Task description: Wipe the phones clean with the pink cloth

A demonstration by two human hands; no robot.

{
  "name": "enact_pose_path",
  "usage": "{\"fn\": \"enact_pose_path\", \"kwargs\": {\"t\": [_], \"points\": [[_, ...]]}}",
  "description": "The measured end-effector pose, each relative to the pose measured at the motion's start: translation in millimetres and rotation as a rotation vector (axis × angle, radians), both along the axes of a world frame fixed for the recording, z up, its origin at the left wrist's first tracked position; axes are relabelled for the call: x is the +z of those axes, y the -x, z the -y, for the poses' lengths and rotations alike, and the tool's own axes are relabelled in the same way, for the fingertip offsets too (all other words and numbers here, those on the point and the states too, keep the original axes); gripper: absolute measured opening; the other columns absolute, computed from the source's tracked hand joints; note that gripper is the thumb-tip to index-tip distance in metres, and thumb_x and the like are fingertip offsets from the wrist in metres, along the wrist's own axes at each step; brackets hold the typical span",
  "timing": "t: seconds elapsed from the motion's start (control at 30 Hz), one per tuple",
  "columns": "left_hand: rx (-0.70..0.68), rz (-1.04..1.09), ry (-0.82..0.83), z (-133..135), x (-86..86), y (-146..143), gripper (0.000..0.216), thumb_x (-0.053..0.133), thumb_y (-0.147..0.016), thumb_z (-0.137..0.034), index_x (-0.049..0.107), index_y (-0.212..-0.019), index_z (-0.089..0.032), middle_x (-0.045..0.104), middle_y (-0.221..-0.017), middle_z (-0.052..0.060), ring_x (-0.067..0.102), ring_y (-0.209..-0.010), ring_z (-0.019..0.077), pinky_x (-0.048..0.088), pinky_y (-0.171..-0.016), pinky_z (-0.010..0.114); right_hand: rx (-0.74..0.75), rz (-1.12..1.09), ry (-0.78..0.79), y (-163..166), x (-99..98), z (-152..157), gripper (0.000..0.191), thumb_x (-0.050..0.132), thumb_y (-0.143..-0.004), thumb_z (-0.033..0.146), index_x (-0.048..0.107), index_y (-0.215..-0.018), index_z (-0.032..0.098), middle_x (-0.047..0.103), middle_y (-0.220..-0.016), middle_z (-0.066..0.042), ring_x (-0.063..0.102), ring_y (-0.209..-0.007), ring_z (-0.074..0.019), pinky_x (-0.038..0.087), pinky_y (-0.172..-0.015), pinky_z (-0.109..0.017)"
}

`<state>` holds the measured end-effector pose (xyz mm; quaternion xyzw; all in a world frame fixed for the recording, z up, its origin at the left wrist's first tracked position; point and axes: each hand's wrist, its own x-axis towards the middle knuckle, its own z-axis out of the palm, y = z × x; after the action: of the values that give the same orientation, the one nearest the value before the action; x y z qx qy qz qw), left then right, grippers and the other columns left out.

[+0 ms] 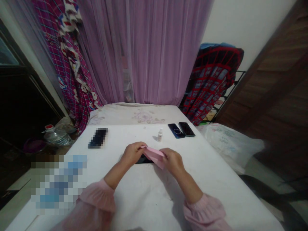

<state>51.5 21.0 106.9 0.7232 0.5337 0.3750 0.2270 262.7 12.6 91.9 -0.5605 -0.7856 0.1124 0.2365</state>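
Both my hands hold a pink cloth [154, 155] above the white table [144, 192]. My left hand [132, 153] pinches the cloth's left end with closed fingers. My right hand [173, 162] grips its right end, fingers curled around it. Under the cloth lies a dark flat object [143, 160], mostly hidden by my hands; it looks like a phone. Pink sleeves cover both my forearms.
Two dark phones [181, 130] lie side by side at the table's far right, a small white bottle [160, 134] just left of them. A blurred dark item [98, 138] lies at the far left. A plastic jug [56, 134] stands on the floor to the left. Purple curtains hang behind.
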Motion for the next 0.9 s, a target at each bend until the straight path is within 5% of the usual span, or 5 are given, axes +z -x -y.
{"fn": "enact_pose_path", "kwargs": {"t": [0.17,0.3,0.57,0.7,0.9], "points": [[0.103,-0.004,-0.058,-57.8,43.4,14.5,0.018,0.056,-0.078,-0.023,0.073,-0.084,-0.020,0.069,-0.073,-0.001,0.063,-0.069,0.0164,0.044,-0.065,0.024,0.008,0.010,-0.114,0.9,63.0,-57.4,0.042,0.052,-0.078,0.006,0.075,-0.104,0.028,0.074,-0.106,-0.003,0.066,-0.097,-0.0205,0.047,-0.080,-0.027],[0.120,-0.020,-0.071,-38.4,58.0,26.0,0.018,0.055,-0.079,-0.025,0.073,-0.084,-0.022,0.071,-0.078,-0.002,0.063,-0.074,0.0156,0.044,-0.069,0.023,0.065,-0.079,-0.068,1.8,60.8,-51.2,0.039,0.051,-0.083,0.011,0.073,-0.110,0.029,0.075,-0.108,-0.002,0.068,-0.099,-0.0201,0.048,-0.085,-0.028],[0.032,-0.153,0.288,54.4,-8.1,36.6,0.021,0.055,-0.083,-0.036,0.071,-0.080,-0.022,0.063,-0.062,-0.006,0.057,-0.059,0.0124,0.035,-0.054,0.021,0.256,-0.069,0.354,-15.6,9.0,8.9,0.014,0.057,-0.078,0.020,0.071,-0.079,0.021,0.070,-0.071,0.001,0.062,-0.068,-0.0152,0.037,-0.061,-0.022],[0.060,-0.256,0.405,48.5,-32.1,36.9,0.020,0.051,-0.083,-0.022,0.071,-0.085,-0.023,0.064,-0.064,-0.006,0.059,-0.061,0.0119,0.034,-0.055,0.021,0.317,-0.084,0.452,-10.6,-8.2,-1.4,0.017,0.055,-0.078,0.020,0.066,-0.065,0.017,0.060,-0.061,0.003,0.053,-0.061,-0.0122,0.031,-0.056,-0.022],[0.167,-0.380,0.401,24.5,-30.0,32.6,0.014,0.057,-0.084,-0.028,0.068,-0.093,-0.025,0.070,-0.078,-0.003,0.065,-0.074,0.0157,0.037,-0.062,0.023,0.097,-0.034,0.384,3.6,-25.7,-26.4,0.019,0.055,-0.084,0.027,0.067,-0.072,0.018,0.063,-0.066,0.001,0.055,-0.067,-0.0131,0.032,-0.059,-0.022]]}}
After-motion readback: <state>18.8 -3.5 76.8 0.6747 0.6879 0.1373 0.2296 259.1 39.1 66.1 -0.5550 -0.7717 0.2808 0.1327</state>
